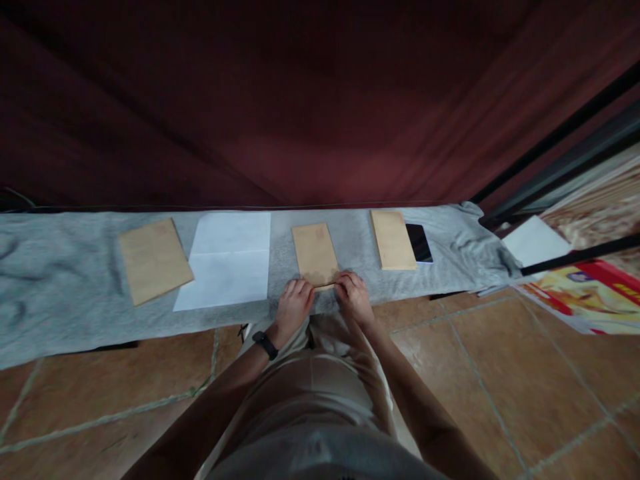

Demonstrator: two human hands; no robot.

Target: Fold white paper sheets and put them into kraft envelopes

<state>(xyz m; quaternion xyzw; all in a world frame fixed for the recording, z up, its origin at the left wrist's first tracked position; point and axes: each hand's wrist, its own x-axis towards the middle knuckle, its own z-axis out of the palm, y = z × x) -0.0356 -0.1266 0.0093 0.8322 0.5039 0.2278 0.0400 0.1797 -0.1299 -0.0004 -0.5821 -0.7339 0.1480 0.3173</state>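
A brown paper envelope (316, 252) with faint red print near its far edge lies before me on the grey cloth. Its near end is lifted and bent along a flap. My left hand (295, 303) pinches the left corner of that near end, and a dark band circles the wrist. At the right corner, my right hand (354, 297) has its fingers closed on the same envelope. Left of it rests a white sheet of paper (233, 257) with a crease across the middle. Another brown envelope (154, 260) lies further left, its corner touching the sheet.
A stack of brown envelopes (393, 240) sits to the right, with a dark-screened phone (419, 243) beside it. The grey cloth (100, 313) covers a narrow table against a dark red curtain (300, 120). Black bars (565, 143) and a colourful printed package (590, 293) stand at far right.
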